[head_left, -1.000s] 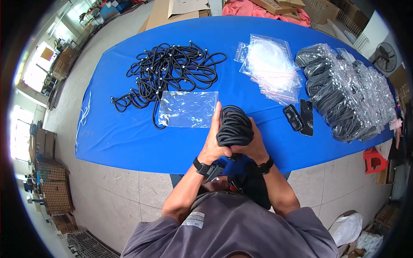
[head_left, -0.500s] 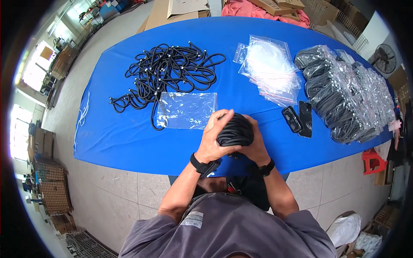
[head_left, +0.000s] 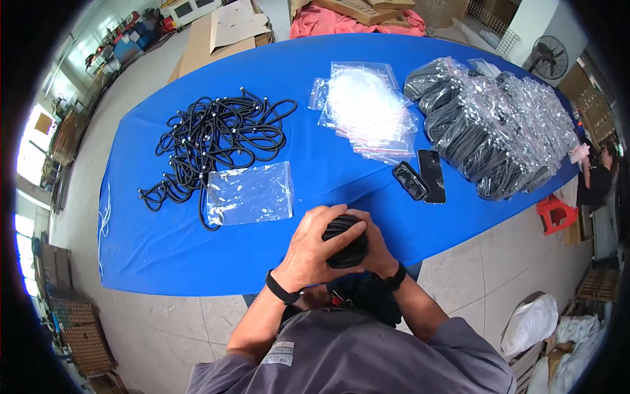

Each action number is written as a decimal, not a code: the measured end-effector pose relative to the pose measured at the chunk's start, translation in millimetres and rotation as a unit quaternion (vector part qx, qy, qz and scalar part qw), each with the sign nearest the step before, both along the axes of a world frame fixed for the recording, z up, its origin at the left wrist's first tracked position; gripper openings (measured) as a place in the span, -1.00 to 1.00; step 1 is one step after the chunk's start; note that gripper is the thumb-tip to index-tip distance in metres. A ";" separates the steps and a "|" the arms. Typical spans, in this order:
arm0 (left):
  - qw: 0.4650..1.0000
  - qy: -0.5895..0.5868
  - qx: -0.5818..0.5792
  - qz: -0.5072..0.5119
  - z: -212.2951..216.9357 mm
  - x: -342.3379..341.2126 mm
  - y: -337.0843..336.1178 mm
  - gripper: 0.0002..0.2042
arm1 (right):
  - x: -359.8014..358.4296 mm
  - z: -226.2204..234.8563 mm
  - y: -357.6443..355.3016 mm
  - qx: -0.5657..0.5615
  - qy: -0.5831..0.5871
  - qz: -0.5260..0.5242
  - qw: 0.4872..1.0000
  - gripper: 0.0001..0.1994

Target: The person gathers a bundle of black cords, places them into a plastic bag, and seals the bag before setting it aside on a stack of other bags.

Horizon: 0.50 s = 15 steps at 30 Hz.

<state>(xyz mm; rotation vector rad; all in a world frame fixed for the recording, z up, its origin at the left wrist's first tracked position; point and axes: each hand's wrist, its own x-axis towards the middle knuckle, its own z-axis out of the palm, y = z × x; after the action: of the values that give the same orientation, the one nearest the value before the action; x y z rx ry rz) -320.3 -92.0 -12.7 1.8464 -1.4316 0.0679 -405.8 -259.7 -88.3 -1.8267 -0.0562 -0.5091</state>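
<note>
Close to my body, at the table's near edge, a thick coiled bundle of black cords (head_left: pixel 353 254) is held between both hands. My left hand (head_left: pixel 308 246) wraps it from the left, with fingers and thumb curled over the top and side. Closed against the bundle's right side is my right hand (head_left: pixel 378 248), its fingers partly hidden. A flat clear plastic bag (head_left: pixel 252 194) lies to the left of the hands. Beyond it spreads a tangled heap of loose black cords (head_left: pixel 223 134) with small silvery ends.
The blue-covered table (head_left: pixel 157 253) also bears a stack of clear bags (head_left: pixel 367 108), a phone (head_left: pixel 431 174), a small black case (head_left: pixel 409 180) and a pile of bagged black cords (head_left: pixel 485 134). A red stool (head_left: pixel 556 215) stands off the right edge, near another person (head_left: pixel 596 184).
My view has shifted, so the table things appear further left. My left fingers now reach over the cord bundle, and the hands have drawn closer around it.
</note>
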 end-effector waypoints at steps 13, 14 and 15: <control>0.870 0.319 -0.341 0.161 -62.2 -10.4 -23.3 0.11 | 36.2 -8.7 38.5 0.041 -0.124 -0.107 0.986 -0.26; 0.859 0.328 -0.356 0.164 -62.7 -12.5 -22.0 0.11 | 38.0 -9.0 42.8 0.088 -0.130 -0.107 0.982 -0.28; 0.848 0.337 -0.372 0.168 -62.0 -13.5 -22.0 0.11 | 38.9 -10.5 45.7 0.089 -0.131 -0.107 0.982 -0.28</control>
<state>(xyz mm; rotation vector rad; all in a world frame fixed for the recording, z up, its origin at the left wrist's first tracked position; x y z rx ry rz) -333.8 -114.0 -74.7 1.2386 -0.4614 0.1152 -367.0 -214.0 -98.8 -1.5897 0.0073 -0.8764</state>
